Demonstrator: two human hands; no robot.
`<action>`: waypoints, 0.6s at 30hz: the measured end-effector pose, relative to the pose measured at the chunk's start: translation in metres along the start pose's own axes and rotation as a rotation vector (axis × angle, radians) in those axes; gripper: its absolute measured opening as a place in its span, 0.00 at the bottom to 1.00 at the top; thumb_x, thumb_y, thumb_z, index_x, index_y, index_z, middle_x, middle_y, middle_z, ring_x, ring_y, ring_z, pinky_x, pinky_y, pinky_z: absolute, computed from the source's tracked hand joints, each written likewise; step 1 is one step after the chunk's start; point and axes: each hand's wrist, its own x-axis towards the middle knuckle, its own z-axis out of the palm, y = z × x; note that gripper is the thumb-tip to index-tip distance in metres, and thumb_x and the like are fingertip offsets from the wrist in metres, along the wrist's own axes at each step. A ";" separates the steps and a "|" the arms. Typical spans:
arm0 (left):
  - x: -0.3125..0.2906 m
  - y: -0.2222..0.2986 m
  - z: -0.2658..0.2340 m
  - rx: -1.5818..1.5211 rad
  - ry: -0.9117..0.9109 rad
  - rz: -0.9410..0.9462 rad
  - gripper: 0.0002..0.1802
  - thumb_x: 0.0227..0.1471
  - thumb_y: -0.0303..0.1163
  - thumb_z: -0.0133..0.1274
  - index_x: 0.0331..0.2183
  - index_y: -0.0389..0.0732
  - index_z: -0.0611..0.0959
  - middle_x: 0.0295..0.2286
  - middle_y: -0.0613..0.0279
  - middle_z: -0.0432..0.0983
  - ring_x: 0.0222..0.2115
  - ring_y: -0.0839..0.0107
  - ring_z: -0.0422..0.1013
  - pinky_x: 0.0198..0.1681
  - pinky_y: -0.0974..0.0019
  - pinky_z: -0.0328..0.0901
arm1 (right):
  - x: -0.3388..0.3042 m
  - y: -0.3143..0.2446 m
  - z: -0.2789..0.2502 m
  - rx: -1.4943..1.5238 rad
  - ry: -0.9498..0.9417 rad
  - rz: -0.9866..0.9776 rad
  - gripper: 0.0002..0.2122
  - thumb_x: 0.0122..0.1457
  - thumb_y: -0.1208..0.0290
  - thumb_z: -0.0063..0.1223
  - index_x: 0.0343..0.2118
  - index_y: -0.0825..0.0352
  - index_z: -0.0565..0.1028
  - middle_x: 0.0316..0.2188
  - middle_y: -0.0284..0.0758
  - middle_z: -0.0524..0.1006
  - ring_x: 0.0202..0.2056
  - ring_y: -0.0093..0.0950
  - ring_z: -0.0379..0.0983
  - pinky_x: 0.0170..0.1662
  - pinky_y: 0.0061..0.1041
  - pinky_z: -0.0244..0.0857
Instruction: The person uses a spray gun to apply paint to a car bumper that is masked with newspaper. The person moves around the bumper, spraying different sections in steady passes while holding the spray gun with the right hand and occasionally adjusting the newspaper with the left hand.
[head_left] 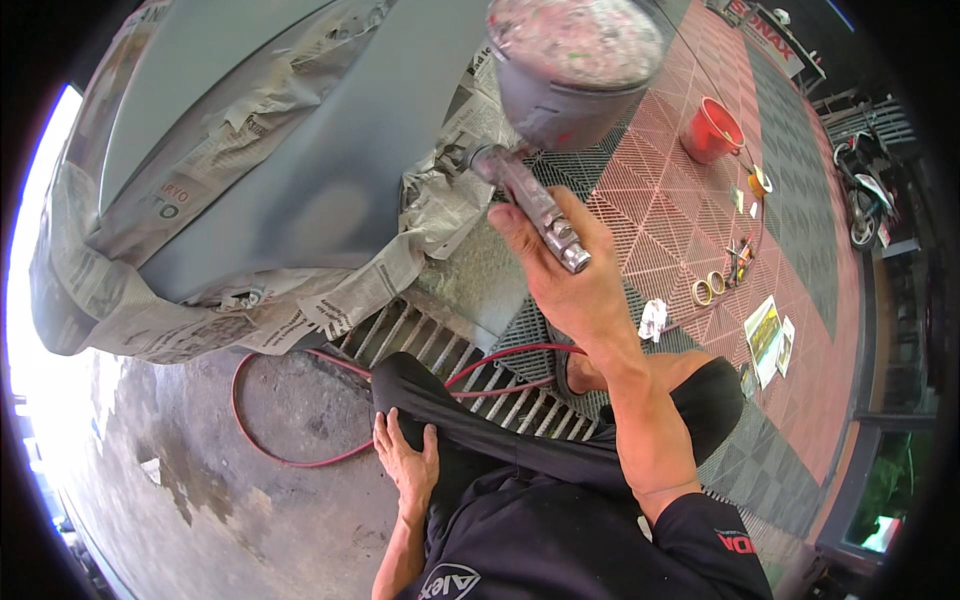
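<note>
My right hand (572,265) is wrapped round the handle of a paint spray gun (530,195), raised in front of me. On top of the gun sits a large grey cup (570,80) with a paint-crusted lid. The nozzle end points left, toward a grey car body panel (330,190) with a darker patch on its lower part. Newspaper masking (385,275) wraps around the panel's edges. My left hand (405,455) rests on my knee, fingers apart, holding nothing.
A red hose (290,460) loops over the concrete floor and a metal drain grate (440,345). Right of me, red and grey floor tiles bear a red bucket (712,130), tape rolls (708,288), a crumpled white tissue (653,318) and magazines (763,335). A motorcycle (864,190) stands far right.
</note>
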 end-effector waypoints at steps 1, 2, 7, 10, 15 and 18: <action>0.000 0.001 0.001 0.002 -0.006 -0.003 0.45 0.59 0.44 0.67 0.70 0.40 0.68 0.71 0.35 0.57 0.71 0.35 0.54 0.74 0.39 0.51 | 0.000 0.002 -0.001 0.016 -0.005 0.015 0.14 0.71 0.60 0.66 0.43 0.68 0.82 0.26 0.24 0.76 0.29 0.12 0.68 0.31 0.18 0.62; 0.001 0.001 0.002 0.000 -0.003 0.008 0.45 0.59 0.44 0.67 0.70 0.40 0.68 0.71 0.35 0.57 0.71 0.35 0.53 0.74 0.39 0.51 | 0.002 0.003 -0.002 0.031 -0.007 0.027 0.14 0.71 0.60 0.66 0.43 0.68 0.82 0.27 0.24 0.77 0.29 0.12 0.69 0.32 0.18 0.63; -0.002 0.001 0.002 0.004 -0.006 0.010 0.45 0.58 0.43 0.67 0.70 0.39 0.68 0.71 0.35 0.57 0.71 0.36 0.53 0.74 0.39 0.51 | 0.028 0.014 -0.009 0.125 0.132 -0.120 0.14 0.72 0.63 0.65 0.37 0.71 0.79 0.24 0.30 0.79 0.26 0.14 0.70 0.27 0.23 0.63; -0.002 -0.004 0.003 0.016 0.007 0.019 0.44 0.59 0.43 0.67 0.70 0.39 0.68 0.71 0.35 0.58 0.71 0.36 0.53 0.74 0.40 0.51 | 0.049 0.005 -0.022 0.140 0.134 -0.125 0.15 0.73 0.61 0.64 0.41 0.72 0.80 0.32 0.33 0.85 0.29 0.15 0.76 0.32 0.20 0.69; -0.003 -0.003 0.002 0.017 0.021 0.016 0.44 0.59 0.43 0.66 0.70 0.38 0.68 0.71 0.36 0.57 0.71 0.37 0.53 0.74 0.40 0.51 | 0.068 -0.007 -0.034 0.106 0.223 -0.083 0.20 0.72 0.55 0.65 0.45 0.73 0.81 0.33 0.33 0.84 0.31 0.16 0.78 0.35 0.18 0.71; -0.003 -0.001 0.002 0.023 0.016 0.010 0.45 0.59 0.44 0.66 0.70 0.39 0.68 0.71 0.36 0.57 0.71 0.37 0.53 0.74 0.40 0.50 | 0.068 -0.001 -0.030 0.113 0.247 -0.078 0.20 0.72 0.54 0.65 0.44 0.72 0.81 0.31 0.32 0.83 0.30 0.15 0.76 0.33 0.19 0.69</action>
